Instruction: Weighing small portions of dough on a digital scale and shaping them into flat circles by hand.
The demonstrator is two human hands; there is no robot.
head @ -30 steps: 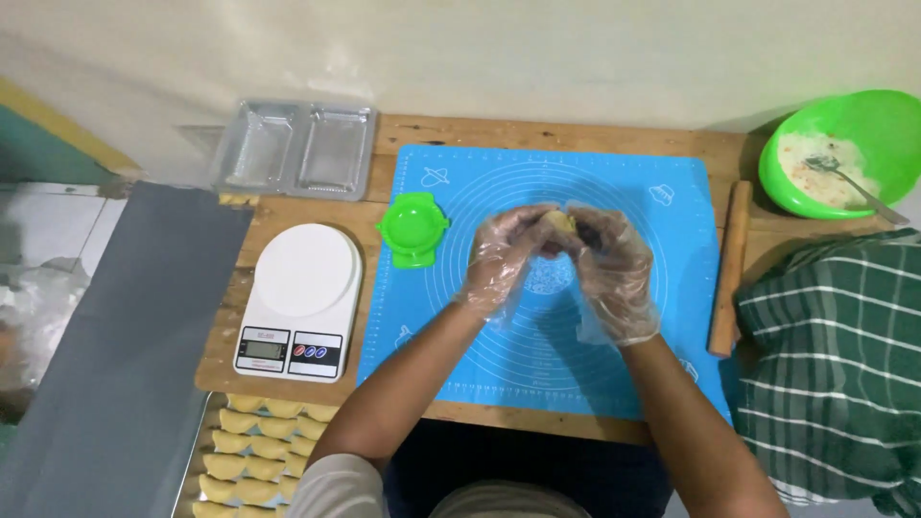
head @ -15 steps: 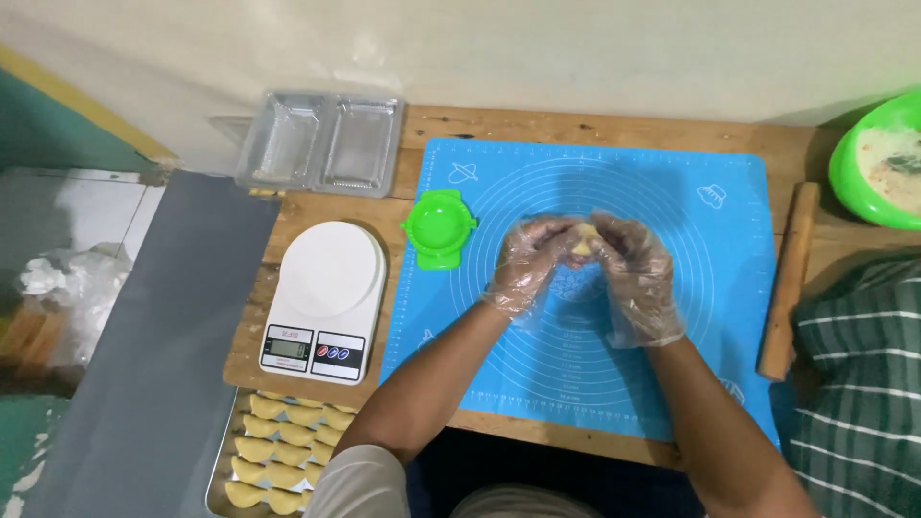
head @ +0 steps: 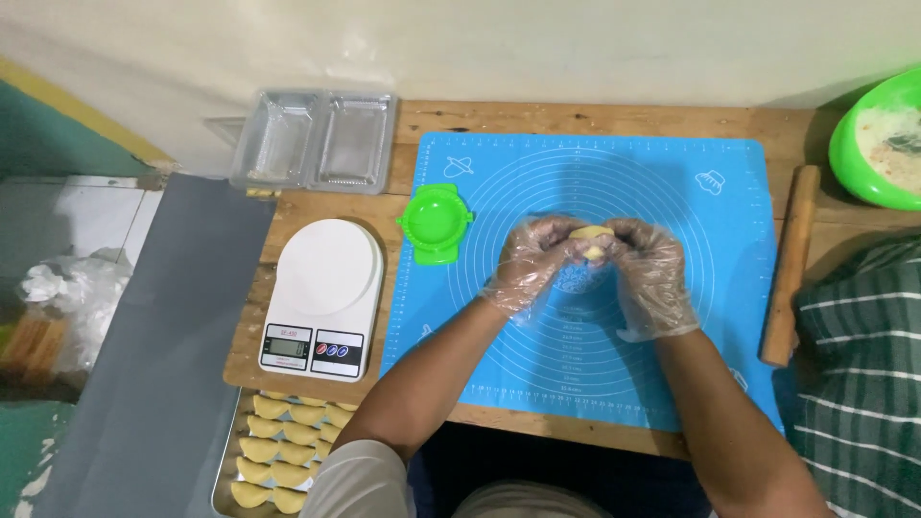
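Pale yellow dough piece (head: 592,241) sits above the middle of the blue silicone mat (head: 729,192), pinched between gloved left hand (head: 533,261) and right hand (head: 654,272); even, gentle fingertip pressure should shape it best.

Scale (head: 324,293), green press (head: 435,223), rolling pin (head: 790,264).

A small pale-yellow dough piece (head: 592,240) sits pinched above the blue mat's middle.
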